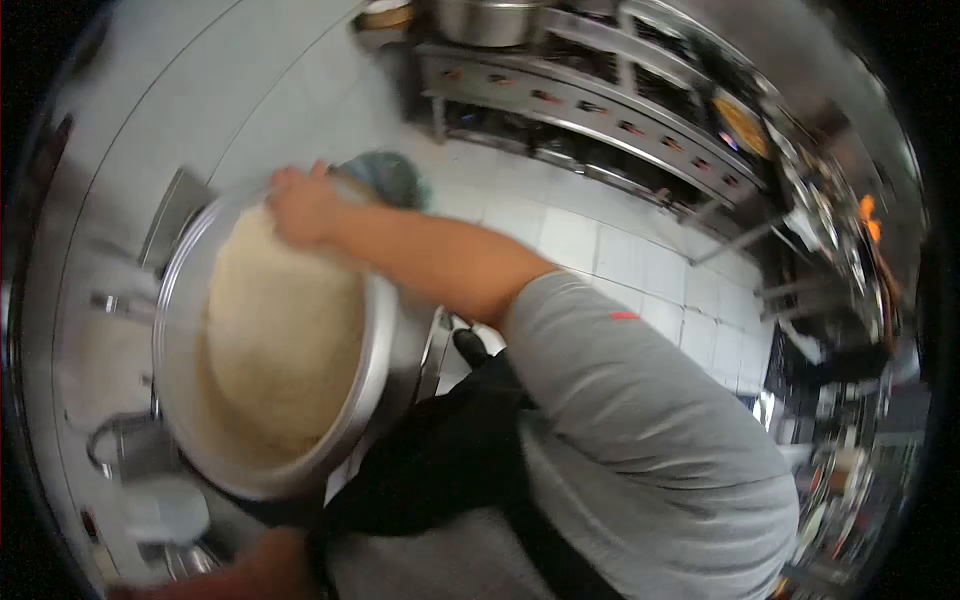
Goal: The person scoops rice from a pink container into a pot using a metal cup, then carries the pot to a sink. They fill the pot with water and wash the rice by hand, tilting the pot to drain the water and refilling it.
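Note:
A large metal bowl [385, 345] is tilted on its side at the left, and a pale beige grainy mass [280, 335] fills it. My right hand [300, 205] grips the bowl's upper rim, my bare forearm running back to a grey sleeve [620, 400]. My left hand [262, 568] shows at the bottom edge, just below the bowl's lower rim. It is blurred and partly cut off, so its hold is unclear. The black apron [440, 470] on my front presses against the bowl's side.
A steel sink and counter [120, 300] lie behind the bowl, with a tap [110, 435] at the lower left. A teal rounded thing [388, 176] sits beyond my right hand. A stove range [600, 110] lines the far side of the white tiled floor [600, 250]. Flames [868, 215] burn at the right.

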Demonstrator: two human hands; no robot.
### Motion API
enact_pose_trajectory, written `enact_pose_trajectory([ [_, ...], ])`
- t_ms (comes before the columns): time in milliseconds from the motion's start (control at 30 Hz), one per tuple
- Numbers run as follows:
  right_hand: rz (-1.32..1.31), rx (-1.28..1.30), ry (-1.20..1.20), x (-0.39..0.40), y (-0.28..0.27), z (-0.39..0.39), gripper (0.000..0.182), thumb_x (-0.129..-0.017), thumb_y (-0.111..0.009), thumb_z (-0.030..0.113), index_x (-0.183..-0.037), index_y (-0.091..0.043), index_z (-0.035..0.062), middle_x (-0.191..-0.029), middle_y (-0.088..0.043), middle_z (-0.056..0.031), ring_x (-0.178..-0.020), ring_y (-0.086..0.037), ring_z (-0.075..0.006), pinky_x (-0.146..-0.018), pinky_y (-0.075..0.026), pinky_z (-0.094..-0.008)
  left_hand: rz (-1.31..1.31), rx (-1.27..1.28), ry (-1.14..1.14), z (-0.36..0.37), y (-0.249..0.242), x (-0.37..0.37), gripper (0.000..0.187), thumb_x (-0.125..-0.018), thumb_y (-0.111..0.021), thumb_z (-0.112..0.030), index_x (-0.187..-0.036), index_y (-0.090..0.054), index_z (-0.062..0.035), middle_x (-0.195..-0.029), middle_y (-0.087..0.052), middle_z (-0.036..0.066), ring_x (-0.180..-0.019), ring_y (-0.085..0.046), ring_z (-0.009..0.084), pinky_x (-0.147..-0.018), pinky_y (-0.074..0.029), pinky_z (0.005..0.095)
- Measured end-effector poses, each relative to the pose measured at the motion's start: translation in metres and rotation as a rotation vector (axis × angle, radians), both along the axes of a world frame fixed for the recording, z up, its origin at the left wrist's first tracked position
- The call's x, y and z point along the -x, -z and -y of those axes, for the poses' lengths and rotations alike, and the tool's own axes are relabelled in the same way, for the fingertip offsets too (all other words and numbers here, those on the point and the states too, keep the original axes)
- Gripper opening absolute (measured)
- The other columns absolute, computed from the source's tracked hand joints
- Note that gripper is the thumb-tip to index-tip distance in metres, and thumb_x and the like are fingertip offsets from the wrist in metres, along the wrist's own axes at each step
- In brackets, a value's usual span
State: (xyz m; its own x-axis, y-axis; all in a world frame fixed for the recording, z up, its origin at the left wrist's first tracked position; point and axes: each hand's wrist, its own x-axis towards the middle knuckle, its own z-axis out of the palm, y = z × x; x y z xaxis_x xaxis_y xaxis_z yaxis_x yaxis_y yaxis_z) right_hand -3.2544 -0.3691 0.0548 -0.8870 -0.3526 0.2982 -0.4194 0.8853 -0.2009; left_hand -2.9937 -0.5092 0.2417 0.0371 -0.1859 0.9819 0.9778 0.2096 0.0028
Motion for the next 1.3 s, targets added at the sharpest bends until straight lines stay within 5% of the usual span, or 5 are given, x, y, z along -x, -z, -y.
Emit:
enact_pose_trajectory([
  [200,-0.218,0.033,-0.318,0.019,0.017,-0.002,0.013,-0.072,-0.049,0.011,-0.072,-0.057,0.0004,-0.085,-0.056,-0.017,-0.083,-0.053,-0.0324,-0.075,-0.044,-0.0405,0.832,-0.184,-1.001,0.121,0.111,0.001,0.043,-0.082,-0.056,-0.01,-0.122,-0.039,-0.0028,-0.126,-0.036,0.015,-0.111,-0.042,0.0242,-0.096,-0.032,0.0365],
  [367,-0.005,-0.129,-0.351,-0.006,0.004,-0.003,0.018,-0.082,-0.045,0.015,-0.085,-0.059,0.0033,-0.091,-0.054,-0.0171,-0.088,-0.053,-0.0364,-0.077,-0.044,-0.0426,1.216,-0.976,0.023,0.138,0.222,-0.015,0.047,-0.081,-0.059,-0.021,-0.119,-0.041,-0.0005,-0.111,-0.049,0.015,-0.102,-0.049,0.0255,-0.088,-0.04,0.0392],
  [767,1.0,-0.053,-0.061,0.055,0.007,0.071,0.079,-0.081,-0.039,0.061,-0.134,-0.026,0.0027,-0.141,-0.018,-0.0191,-0.129,-0.021,-0.0337,-0.096,-0.029,-0.0581,1.229,-1.04,-0.121,0.088,0.173,0.0,0.046,-0.072,-0.054,-0.001,-0.115,-0.041,0.0018,-0.099,-0.052,0.014,-0.089,-0.054,0.0206,-0.078,-0.044,0.0303],
  [1067,1.414,-0.008,-0.429,0.027,-0.011,0.15,0.077,-0.08,-0.039,0.063,-0.138,-0.021,0.0168,-0.143,-0.01,-0.0163,-0.129,-0.018,-0.0359,-0.098,-0.026,-0.0555,1.237,-1.049,-0.187,0.123,0.184,0.004,0.041,-0.068,-0.057,-0.004,-0.107,-0.047,0.0016,-0.087,-0.055,0.011,-0.074,-0.055,0.0184,-0.067,-0.046,0.0292],
  [1300,0.608,-0.635,-0.574,0.122,0.014,0.159,0.074,-0.083,-0.03,0.062,-0.135,-0.028,0.0097,-0.137,-0.028,-0.0152,-0.118,-0.039,-0.0331,-0.086,-0.045,-0.0447,1.24,-1.032,-0.19,0.128,0.188,0.003,0.036,-0.07,-0.058,-0.004,-0.104,-0.048,0.003,-0.086,-0.056,0.01,-0.074,-0.055,0.0168,-0.066,-0.046,0.028],
])
